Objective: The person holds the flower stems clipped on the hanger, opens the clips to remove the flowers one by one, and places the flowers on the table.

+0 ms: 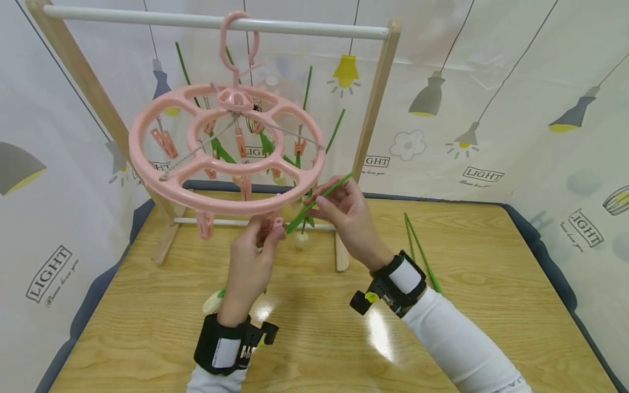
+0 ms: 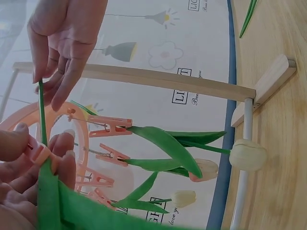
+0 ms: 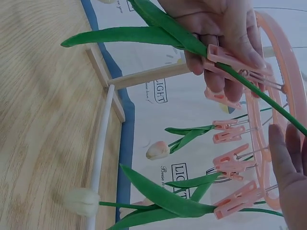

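A round pink clip hanger (image 1: 226,204) hangs by its hook from the white rail. At its near rim my left hand (image 1: 250,256) pinches a pink clothespin (image 3: 230,60) between thumb and fingers. The green stem (image 3: 259,93) of a tulip runs through this clothespin, its broad leaves (image 3: 129,37) on the far side. My right hand (image 1: 351,218) holds the stem's free end between thumb and fingers, up and to the right of the clip. Several tulips (image 2: 247,154) hang bloom-down from other clothespins (image 2: 112,125). A pale bloom (image 1: 213,303) shows beside my left wrist.
The rack has wooden posts (image 1: 375,109), a white top rail (image 1: 304,27) and a low white bar. Green stems (image 1: 417,245) lie on the wooden table (image 1: 491,305) at the right. A printed cloth (image 1: 516,120) surrounds the table. Unused clothespins (image 1: 205,224) dangle at the hanger's left.
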